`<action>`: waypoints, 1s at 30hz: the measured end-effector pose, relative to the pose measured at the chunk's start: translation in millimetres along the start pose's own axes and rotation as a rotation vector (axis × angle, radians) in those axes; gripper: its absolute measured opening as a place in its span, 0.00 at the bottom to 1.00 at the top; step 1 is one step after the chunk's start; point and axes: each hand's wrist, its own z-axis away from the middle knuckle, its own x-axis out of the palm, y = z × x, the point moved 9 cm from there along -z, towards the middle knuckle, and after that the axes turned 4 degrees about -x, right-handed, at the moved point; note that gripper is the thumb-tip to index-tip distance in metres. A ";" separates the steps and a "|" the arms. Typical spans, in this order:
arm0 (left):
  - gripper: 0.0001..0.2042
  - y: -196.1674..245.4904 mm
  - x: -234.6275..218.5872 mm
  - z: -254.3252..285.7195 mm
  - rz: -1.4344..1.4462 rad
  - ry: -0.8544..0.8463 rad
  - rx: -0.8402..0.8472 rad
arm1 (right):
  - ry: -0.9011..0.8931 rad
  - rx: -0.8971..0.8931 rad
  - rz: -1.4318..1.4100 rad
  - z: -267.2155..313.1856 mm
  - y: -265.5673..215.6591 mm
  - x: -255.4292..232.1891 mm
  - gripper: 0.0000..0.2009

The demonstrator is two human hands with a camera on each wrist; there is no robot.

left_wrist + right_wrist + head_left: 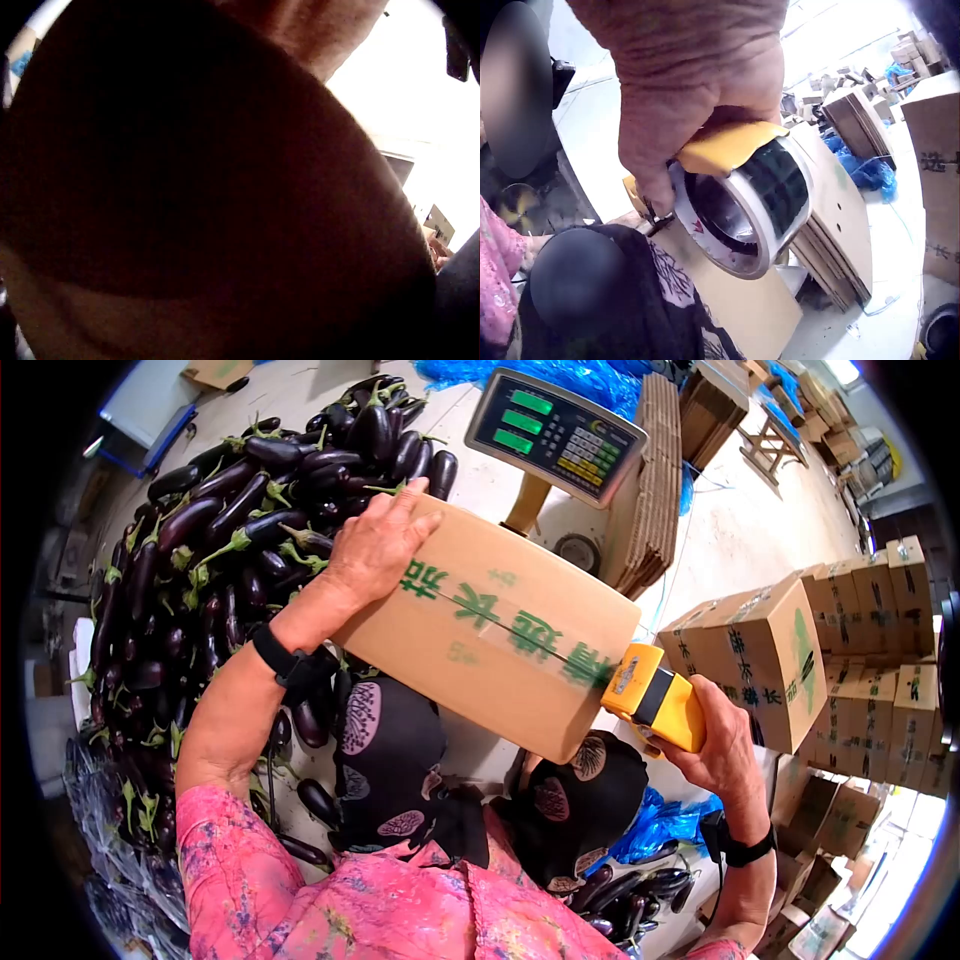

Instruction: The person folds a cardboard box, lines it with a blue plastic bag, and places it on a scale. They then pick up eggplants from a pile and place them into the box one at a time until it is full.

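Observation:
A closed cardboard box [490,630] with green printed characters lies tilted across the person's lap. The left hand [382,548] rests on its far left corner, fingers stretched along the top towards the back edge. At the box's right end, the right hand [715,735] grips a yellow tape dispenser [655,697], whose front meets the end of the middle seam. From the right wrist, the roll of tape [735,225] shows inside the dispenser [731,148], with the hand [697,90] wrapped over it. The left wrist view is mostly dark skin, and the box is hidden there.
A large heap of eggplants [250,540] lies at the left. Behind the box stands a scale display [555,435] beside flattened cartons [645,490]. Packed boxes [750,660] are stacked at the right. More eggplants [640,895] and blue plastic [655,828] lie below.

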 end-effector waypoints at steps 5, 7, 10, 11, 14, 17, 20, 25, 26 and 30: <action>0.27 10.9 -1.3 -2.5 0.033 0.046 0.052 | 0.092 -0.031 -0.071 12.7 18.8 14.3 0.32; 0.26 10.9 -1.6 -2.2 0.014 0.060 0.044 | 0.085 -0.029 -0.101 11.2 26.2 21.7 0.32; 0.24 11.8 -1.8 -2.9 0.025 0.034 0.027 | 0.110 -0.046 -0.181 13.9 49.4 50.2 0.34; 0.24 12.3 -1.5 -2.9 0.036 0.053 0.051 | 0.132 -0.050 -0.226 16.2 58.8 65.2 0.35; 0.25 14.1 -4.8 -3.2 0.077 0.087 0.088 | 0.239 -0.044 -0.347 19.7 78.8 104.7 0.34; 0.25 14.5 -6.0 -3.7 0.086 0.093 0.103 | 0.285 0.000 -0.360 31.3 102.1 138.1 0.30; 0.24 15.5 -6.3 -2.8 0.110 0.088 0.103 | 0.216 0.079 -0.285 57.4 129.1 164.0 0.31; 0.24 17.0 -5.9 -3.0 0.100 0.076 0.125 | 0.210 0.148 -0.204 94.9 146.8 165.4 0.32; 0.24 16.6 -5.6 -3.2 0.099 0.083 0.135 | 0.174 0.155 -0.156 102.1 151.7 169.8 0.33; 0.24 15.7 -5.1 -1.8 0.104 0.057 0.123 | 0.146 0.142 -0.099 108.3 144.1 158.0 0.32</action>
